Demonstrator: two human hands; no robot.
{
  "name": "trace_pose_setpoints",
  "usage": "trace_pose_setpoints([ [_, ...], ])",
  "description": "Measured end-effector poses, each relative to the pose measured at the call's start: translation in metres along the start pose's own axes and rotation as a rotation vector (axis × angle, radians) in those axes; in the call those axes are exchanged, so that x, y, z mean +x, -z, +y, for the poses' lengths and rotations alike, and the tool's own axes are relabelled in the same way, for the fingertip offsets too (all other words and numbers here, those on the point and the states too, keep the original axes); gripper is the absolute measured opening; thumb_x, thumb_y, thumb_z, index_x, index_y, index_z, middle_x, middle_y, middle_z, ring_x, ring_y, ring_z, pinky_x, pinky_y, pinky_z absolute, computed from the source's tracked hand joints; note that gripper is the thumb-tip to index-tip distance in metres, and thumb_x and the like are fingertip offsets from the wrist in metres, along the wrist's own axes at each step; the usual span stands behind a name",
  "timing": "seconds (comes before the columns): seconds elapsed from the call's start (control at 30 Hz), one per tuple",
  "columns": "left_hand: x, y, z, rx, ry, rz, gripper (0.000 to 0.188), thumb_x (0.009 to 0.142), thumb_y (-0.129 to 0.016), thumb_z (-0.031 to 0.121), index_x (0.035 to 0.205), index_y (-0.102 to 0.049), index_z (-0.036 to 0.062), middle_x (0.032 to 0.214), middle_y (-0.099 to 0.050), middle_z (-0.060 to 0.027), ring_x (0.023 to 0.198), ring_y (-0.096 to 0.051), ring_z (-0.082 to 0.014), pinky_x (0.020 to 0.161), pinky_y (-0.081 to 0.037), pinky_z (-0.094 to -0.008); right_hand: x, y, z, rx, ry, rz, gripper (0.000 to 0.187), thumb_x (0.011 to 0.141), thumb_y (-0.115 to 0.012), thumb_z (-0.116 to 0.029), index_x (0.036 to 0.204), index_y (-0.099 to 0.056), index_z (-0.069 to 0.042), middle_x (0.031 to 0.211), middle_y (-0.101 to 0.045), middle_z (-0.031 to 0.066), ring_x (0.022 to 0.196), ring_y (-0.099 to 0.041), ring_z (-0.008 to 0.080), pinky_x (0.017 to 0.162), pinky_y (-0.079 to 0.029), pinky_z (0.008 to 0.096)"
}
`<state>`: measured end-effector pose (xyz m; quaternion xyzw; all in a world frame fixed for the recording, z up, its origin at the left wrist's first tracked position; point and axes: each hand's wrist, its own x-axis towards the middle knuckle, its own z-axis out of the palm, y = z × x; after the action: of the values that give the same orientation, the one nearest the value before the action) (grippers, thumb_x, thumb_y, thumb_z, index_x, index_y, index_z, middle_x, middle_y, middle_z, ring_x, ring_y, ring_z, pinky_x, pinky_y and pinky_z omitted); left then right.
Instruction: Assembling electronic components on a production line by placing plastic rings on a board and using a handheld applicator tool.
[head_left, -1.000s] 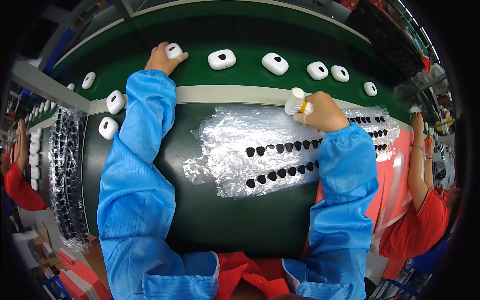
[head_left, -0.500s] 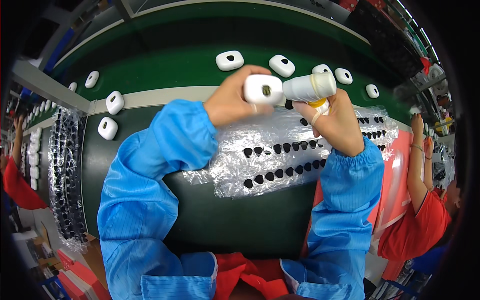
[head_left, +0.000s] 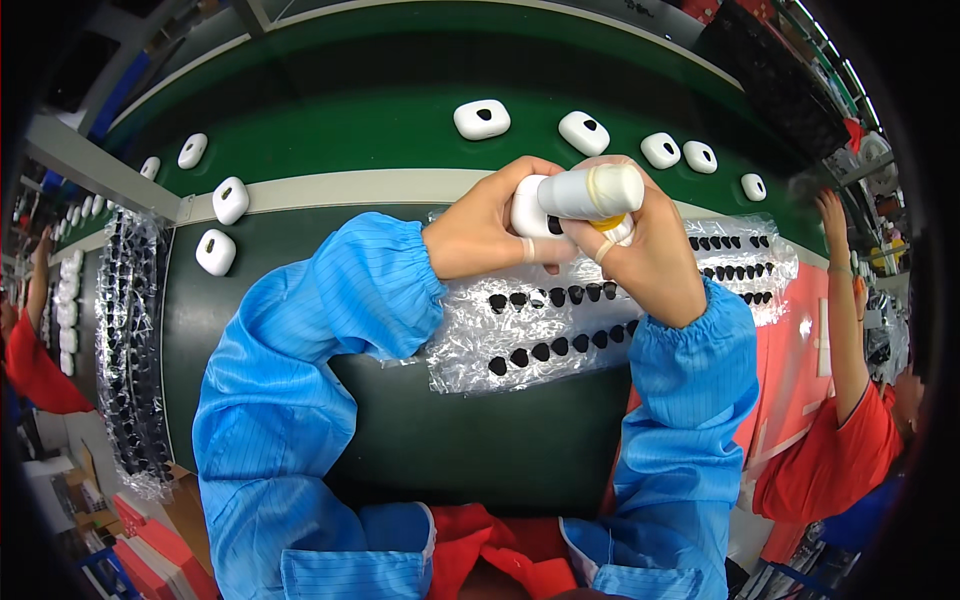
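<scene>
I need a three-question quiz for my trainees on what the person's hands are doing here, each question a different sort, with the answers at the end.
1. True or false: the left hand holds a white case.

2. Multiple choice: what does the right hand hold?
A) A pair of scissors
B) A white cylinder
C) A red cloth

3. Fill in the blank: the sleeves on the person's own arms are ____ in colour.

Key: 1. True. 2. B. 3. Blue.
</scene>
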<state>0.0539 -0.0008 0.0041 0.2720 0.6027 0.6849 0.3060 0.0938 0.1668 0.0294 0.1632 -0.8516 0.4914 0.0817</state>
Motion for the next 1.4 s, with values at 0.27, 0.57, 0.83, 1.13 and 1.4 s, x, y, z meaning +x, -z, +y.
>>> trace_pose_setpoints([
  [0.27, 0.005, 0.012, -0.002, 0.001, -0.05, 0.119, 0.042, 0.073, -0.064, 0.002, 0.108, -0.04, 0.0021, 0.093, -0.054, -0.0128, 0.062, -0.059, -0.0159, 0.057, -0.051, -0.0291, 0.001, -0.003, -0.013, 0.027, 0.365, 0.211, 0.037, 0.074, -0.065, -0.009, 0.106, -0.047, -0.002, 0.087, -0.06, 0.0153, 0.079, -0.062, 0.0299, 0.064, -0.049, 0.031],
  [0.57, 0.012, 0.037, -0.004, 0.122, -0.049, 0.232, 0.045, 0.072, -0.067, 0.013, 0.11, -0.044, 0.005, 0.095, -0.054, -0.0086, 0.082, -0.057, -0.0179, 0.064, -0.05, -0.0315, 0.008, 0.002, -0.012, 0.037, 0.089, 0.077, 0.03, 0.075, -0.061, -0.001, 0.103, -0.05, -0.002, 0.091, -0.057, 0.0056, 0.085, -0.054, 0.0129, 0.076, -0.042, 0.0245],
  [0.83, 0.012, 0.131, -0.049, 1.611, 0.161, 0.875, 0.066, 0.072, -0.055, 0.055, 0.12, -0.043, 0.0109, 0.114, -0.05, -0.0126, 0.112, -0.041, -0.0319, 0.093, -0.028, -0.0527, 0.006, 0.026, 0.011, -0.336, -0.183, 0.091, 0.026, 0.066, -0.071, -0.009, 0.087, -0.06, 0.001, 0.081, -0.062, 0.0094, 0.076, -0.06, 0.0178, 0.069, -0.046, 0.0285],
  [1.13, -0.131, 0.188, 0.03, 1.795, 1.218, 0.885, 0.063, 0.077, -0.041, 0.061, 0.12, -0.043, 0.0152, 0.094, -0.062, -0.0135, 0.085, -0.06, -0.03, 0.074, -0.043, -0.0421, 0.016, 0.041, 0.044, -0.614, -0.35, -0.21, 0.041, 0.06, -0.074, -0.02, 0.088, -0.061, 0.006, 0.067, -0.062, 0.0159, 0.048, -0.058, 0.0221, 0.041, -0.043, 0.0295],
  [1.4, -0.093, 0.179, -0.001, 1.842, 0.856, 0.793, 0.056, 0.076, -0.048, 0.056, 0.123, -0.042, 0.0244, 0.101, -0.058, -0.0139, 0.086, -0.06, -0.0306, 0.074, -0.047, -0.0388, 0.021, 0.046, 0.042, -0.547, -0.696, -0.42, 0.033, 0.061, -0.072, -0.016, 0.086, -0.062, 0.003, 0.077, -0.062, 0.0153, 0.058, -0.061, 0.024, 0.053, -0.049, 0.0315],
])
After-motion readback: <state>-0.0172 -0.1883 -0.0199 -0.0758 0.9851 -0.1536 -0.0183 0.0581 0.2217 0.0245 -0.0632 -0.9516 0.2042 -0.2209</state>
